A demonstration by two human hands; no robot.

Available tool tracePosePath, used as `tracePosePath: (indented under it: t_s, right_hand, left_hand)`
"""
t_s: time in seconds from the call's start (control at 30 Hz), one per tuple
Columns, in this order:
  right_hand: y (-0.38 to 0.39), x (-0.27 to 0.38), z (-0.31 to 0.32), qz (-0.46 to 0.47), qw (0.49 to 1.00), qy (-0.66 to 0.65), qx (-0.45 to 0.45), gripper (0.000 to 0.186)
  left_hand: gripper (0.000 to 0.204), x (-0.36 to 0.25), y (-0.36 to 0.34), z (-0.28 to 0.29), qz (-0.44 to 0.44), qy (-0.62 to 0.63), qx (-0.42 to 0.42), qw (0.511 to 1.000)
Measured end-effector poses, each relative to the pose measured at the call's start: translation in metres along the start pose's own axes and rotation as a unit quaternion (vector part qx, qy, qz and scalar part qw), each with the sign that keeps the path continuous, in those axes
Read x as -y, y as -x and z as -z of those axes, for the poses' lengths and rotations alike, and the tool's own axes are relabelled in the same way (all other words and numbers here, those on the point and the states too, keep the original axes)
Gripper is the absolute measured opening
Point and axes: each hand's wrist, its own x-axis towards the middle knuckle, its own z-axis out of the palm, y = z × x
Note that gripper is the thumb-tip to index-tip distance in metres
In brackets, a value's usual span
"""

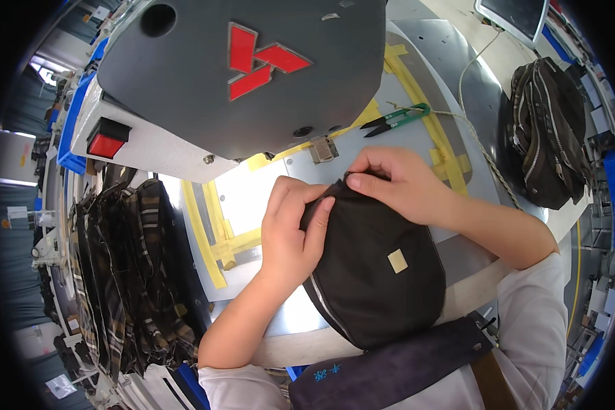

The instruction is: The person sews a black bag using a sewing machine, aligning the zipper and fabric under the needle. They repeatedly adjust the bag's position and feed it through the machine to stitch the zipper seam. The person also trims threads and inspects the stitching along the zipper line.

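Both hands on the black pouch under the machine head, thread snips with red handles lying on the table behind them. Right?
Not quite. In the head view the thread snips have green handles, not red. Both the left hand and right hand do grip the black pouch.

Two hands are in view, the left hand [290, 236] and the right hand [396, 184], both on one black bag [376, 273] at the near edge of the bench [417, 102]. That bag carries one pale square patch [397, 261]. A second bag [550, 133], dark and zippered, lies at the bench's right edge, making two bags. One pair of green snips [396, 119] lies toward the far side. One stack of plaid cloth [126, 273] hangs off the left edge. One red switch [107, 140] shows on the one grey machine [253, 68].
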Motion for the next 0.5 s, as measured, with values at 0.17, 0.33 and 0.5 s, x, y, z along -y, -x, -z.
tracePosePath:
  t_s: [0.17, 0.33, 0.5]
  right_hand:
    - [-0.008, -0.005, 0.006, -0.011, 0.999, -0.038, 0.018, 0.013]
    - [-0.006, 0.003, 0.014, 0.078, 0.994, 0.052, 0.055, 0.011]
    - [-0.007, 0.004, 0.011, 0.069, 0.991, 0.089, 0.071, 0.011]
  left_hand:
    - [0.018, -0.004, 0.001, 0.0, -0.065, -0.039, 0.046, 0.996]
    - [0.011, -0.001, -0.002, 0.011, 0.056, 0.083, 0.085, 0.991]
    - [0.005, -0.006, -0.005, 0.007, 0.235, 0.185, 0.098, 0.949]
